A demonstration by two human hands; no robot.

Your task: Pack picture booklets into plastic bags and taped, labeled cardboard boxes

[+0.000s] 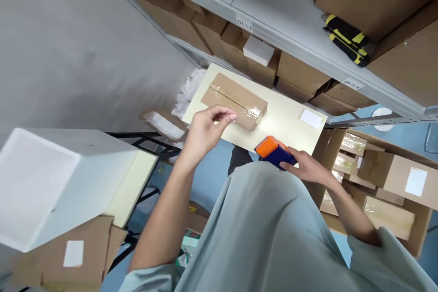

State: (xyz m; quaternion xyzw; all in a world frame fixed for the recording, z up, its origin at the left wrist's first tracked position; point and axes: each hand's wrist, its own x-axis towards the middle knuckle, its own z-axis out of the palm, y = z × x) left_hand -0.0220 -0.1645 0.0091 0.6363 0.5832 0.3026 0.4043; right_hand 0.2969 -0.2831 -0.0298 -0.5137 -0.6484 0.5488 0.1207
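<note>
A pale cream tabletop (pixel 287 121), smooth and rectangular, stands in front of grey metal shelving (pixel 284 32) stacked with plain brown cartons. On it, toward its far left corner, lies a long, flat cardboard parcel (pixel 234 100), matte brown, with glossy clear tape running down its middle seam and crinkled over its right end. Its long axis runs along the tabletop's length, from the far left corner toward the near right edge. Near the tabletop's right edge lies a small white label (pixel 311 118), flat and well apart from the parcel.

At the near edge, the right hand (pixel 308 166) grips a blocky plastic tape dispenser (pixel 273 150), dark blue in the body with an orange end that points toward the parcel; the fingers are wrapped about its blue part. The left hand (pixel 207 127) hovers over the parcel's near long edge, thumb and fingertips drawn together in a pinch; what they pinch, I cannot tell.
</note>
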